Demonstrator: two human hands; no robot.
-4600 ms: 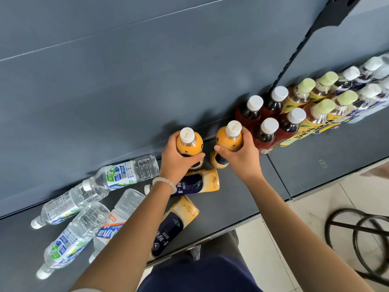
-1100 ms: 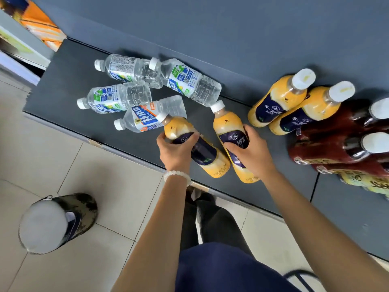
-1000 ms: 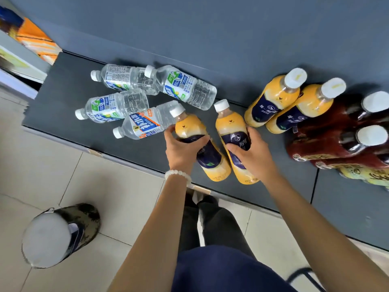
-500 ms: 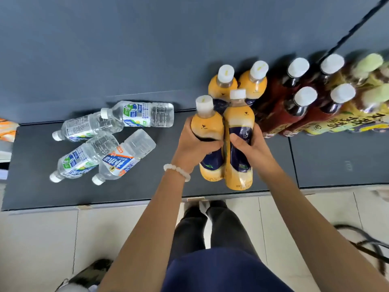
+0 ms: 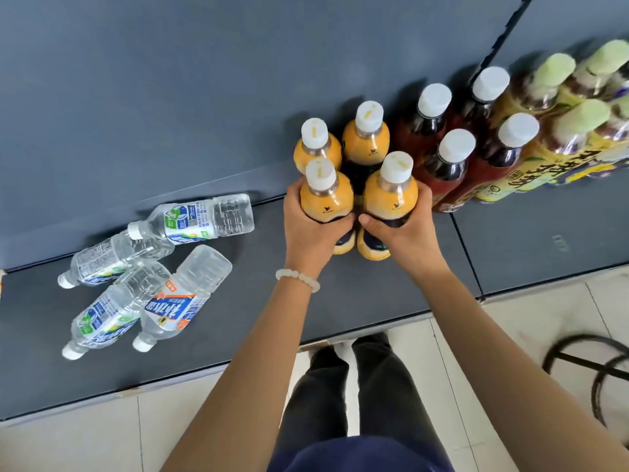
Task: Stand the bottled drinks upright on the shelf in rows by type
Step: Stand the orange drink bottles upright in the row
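Pale tiled floor [image 5: 531, 338] below, with a black wire frame [image 5: 585, 362] (possibly a stool).

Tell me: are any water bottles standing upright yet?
No, all four water bottles lie on their sides on the shelf, left of the orange drinks.

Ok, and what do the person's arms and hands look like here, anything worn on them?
Both arms are bare all along their visible length, with no sleeves, gloves or watch. The left hand has a bracelet of pale, whitish round beads around its wrist. The right hand and its wrist carry nothing visible; no rings show on either hand.
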